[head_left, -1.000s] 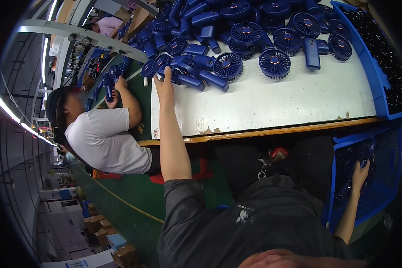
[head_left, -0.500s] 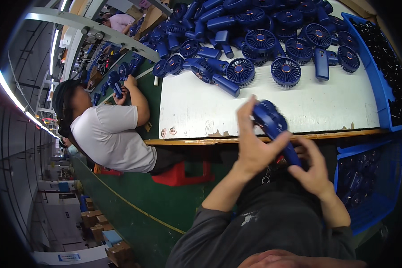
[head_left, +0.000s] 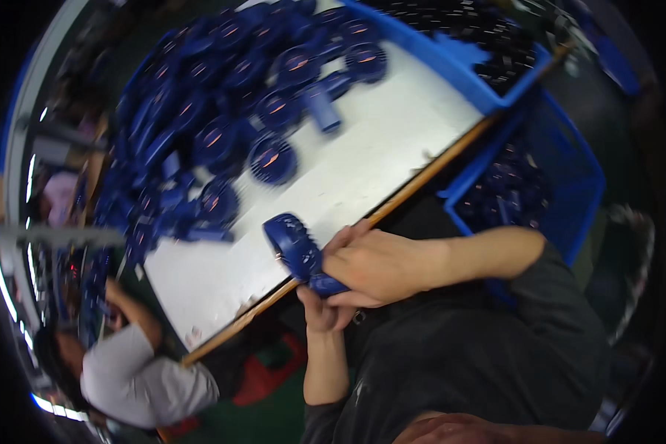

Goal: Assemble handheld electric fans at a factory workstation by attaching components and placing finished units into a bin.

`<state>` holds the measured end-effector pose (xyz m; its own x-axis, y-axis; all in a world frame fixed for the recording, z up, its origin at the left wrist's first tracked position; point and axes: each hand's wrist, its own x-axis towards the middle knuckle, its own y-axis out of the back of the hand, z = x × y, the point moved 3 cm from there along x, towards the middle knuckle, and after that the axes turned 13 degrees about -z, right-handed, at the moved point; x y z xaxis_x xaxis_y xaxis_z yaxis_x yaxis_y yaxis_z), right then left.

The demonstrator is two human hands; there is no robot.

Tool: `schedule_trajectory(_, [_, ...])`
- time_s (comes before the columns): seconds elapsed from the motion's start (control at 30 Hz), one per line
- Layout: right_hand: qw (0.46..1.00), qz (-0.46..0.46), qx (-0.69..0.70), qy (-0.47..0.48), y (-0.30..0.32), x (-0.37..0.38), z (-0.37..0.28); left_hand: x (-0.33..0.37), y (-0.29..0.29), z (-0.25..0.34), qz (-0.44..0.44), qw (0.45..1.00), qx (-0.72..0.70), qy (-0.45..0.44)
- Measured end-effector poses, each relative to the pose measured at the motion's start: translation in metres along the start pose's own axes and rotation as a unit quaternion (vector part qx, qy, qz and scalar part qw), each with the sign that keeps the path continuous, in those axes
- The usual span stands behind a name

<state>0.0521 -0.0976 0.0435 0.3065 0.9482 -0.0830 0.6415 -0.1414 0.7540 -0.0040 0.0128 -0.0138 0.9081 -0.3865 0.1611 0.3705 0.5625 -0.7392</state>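
Note:
A dark blue handheld fan (head_left: 294, 243) is held in front of me, over the table's front edge, its round slatted head tilted up and to the left. Wrapped over its handle is my right hand (head_left: 385, 268), covering much of it. From below, my left hand (head_left: 324, 312) grips the same handle, its fingers partly hidden behind the right one. Many more blue handheld fans (head_left: 272, 159) lie piled on the white table top (head_left: 392, 140), beyond my hands. The picture is somewhat blurred by motion.
Along the table's right end stands a blue tray (head_left: 451, 70) of small black parts. Below the edge, a blue crate (head_left: 570, 229) holds dark blue parts. At the left, a co-worker in a white shirt (head_left: 140, 370) sits by a red stool (head_left: 266, 374).
My view has swung to the right, so the table now slants. My right hand has come across over the fan's handle; my left has moved from beside the fan's head down to the handle.

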Motion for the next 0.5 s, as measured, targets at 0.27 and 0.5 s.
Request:
schedule_trajectory(0.27, [0.888, 0.252, -0.168, -0.347, 0.221, -0.129, 0.196, -0.003, -0.013, 0.018, 0.008, 0.996, 0.037, -0.079])
schedule_trajectory(0.5, [0.858, 0.132, -0.250, -0.429, 0.214, -0.159, 0.345, -0.016, 0.001, 0.029, 0.096, 0.993, 0.063, -0.030])
